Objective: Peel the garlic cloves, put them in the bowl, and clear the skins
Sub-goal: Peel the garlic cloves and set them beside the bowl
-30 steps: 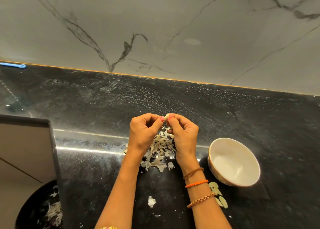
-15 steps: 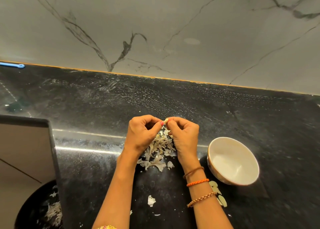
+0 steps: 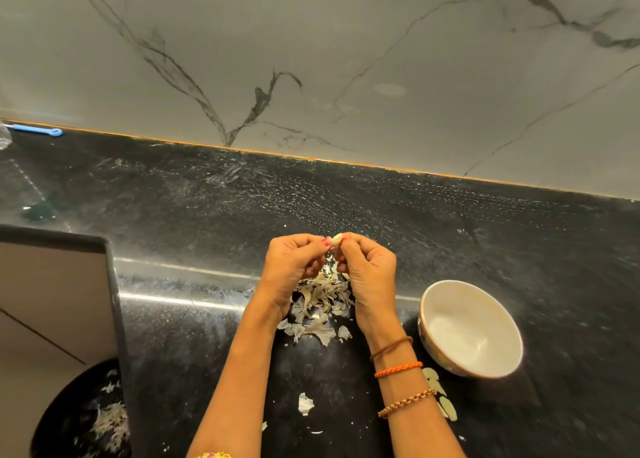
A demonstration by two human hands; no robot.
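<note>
garlic clove is pinched between the fingertips of both hands, held up over the black countertop. left hand has its fingers curled in with the thumb tip on the clove, and right hand is curled the same way, gripping it from the other side. so one clove is clamped by two hands, which meet just at the tips.

one loose pile of papery skins is seen on the counter right under the hands, plus one bigger stray flake nearer the person and a few tiny bits around it. one white bowl is set just to the right of the right wrist; no cloves can be made out in it. a few pale peeled-looking pieces, maybe three, are lying on the counter beside the bowl's near edge, partly hidden by the forearm.

three bracelets are worn on the right wrist. one black bin with skins in it is seen low left, and one blue tool is lying far left by the marble wall.
</note>
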